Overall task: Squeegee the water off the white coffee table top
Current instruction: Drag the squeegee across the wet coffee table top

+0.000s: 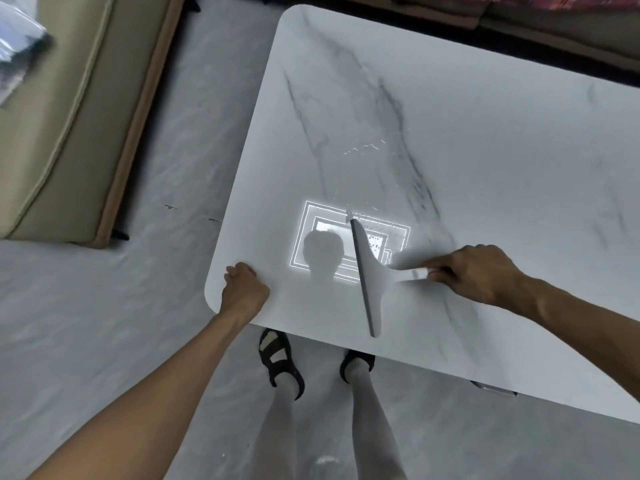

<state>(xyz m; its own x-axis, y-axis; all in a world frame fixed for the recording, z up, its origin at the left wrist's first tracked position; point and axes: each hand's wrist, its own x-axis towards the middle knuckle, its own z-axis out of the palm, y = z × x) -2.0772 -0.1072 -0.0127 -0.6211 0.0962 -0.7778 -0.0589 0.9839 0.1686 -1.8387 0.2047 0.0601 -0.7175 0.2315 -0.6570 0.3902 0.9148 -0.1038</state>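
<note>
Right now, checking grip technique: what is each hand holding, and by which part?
The right hand grips the squeegee by its handle; the left hand holds nothing, resting curled on the table.

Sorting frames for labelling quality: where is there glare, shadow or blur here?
Head view: bright rectangular glare on the table top around the squeegee's far end; a head-shaped silhouette darkens it; the right hand and the handle are motion-blurred.

squeegee (369, 275) on table top (485, 140), between left hand (244, 289) and right hand (481, 275)

White squeegee (367, 275) flat on wet marble-veined tabletop (485, 150)
</note>
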